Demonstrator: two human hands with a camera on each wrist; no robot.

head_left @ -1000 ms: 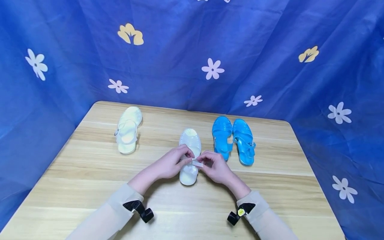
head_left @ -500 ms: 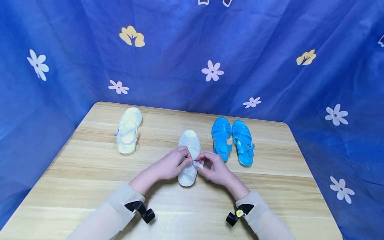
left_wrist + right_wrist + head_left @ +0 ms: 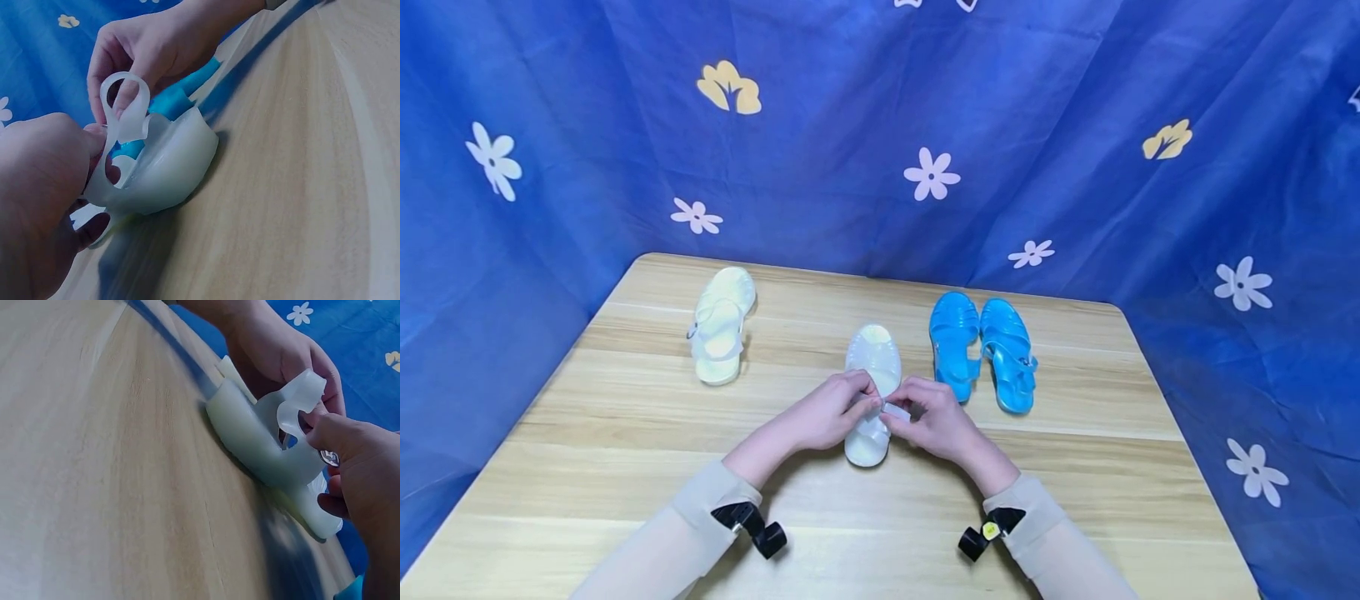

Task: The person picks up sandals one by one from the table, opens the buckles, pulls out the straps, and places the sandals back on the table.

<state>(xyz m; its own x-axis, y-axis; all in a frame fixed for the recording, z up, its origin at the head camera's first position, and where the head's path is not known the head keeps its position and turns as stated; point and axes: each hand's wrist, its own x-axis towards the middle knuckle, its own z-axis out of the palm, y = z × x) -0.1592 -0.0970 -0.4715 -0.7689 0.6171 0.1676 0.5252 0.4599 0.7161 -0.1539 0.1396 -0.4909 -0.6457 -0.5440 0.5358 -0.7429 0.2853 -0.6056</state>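
A translucent white jelly sandal (image 3: 874, 346) lies mid-table, toe away from me. My left hand (image 3: 835, 410) is at its left side and pinches the ankle strap between thumb and fingers. From the right, my right hand (image 3: 936, 419) pinches the same strap, whose pale end (image 3: 897, 412) sticks out between finger and thumb. In the right wrist view, a small metal buckle (image 3: 330, 457) shows beside the right thumb. The strap (image 3: 128, 81) stands up in a loop above the heel in the left wrist view. Fingers partly hide where strap and buckle meet.
A second white sandal (image 3: 718, 333) lies at the back left of the wooden table (image 3: 647, 467). Two blue sandals, one on the left (image 3: 953, 342) and one on the right (image 3: 1009, 354), lie side by side behind my right hand. A blue flowered curtain (image 3: 820, 167) surrounds the table.
My right hand has shifted slightly left, its thumb now closer to the left fingertips over the strap. My left hand stays nearly in place, and the sandals have not visibly moved.
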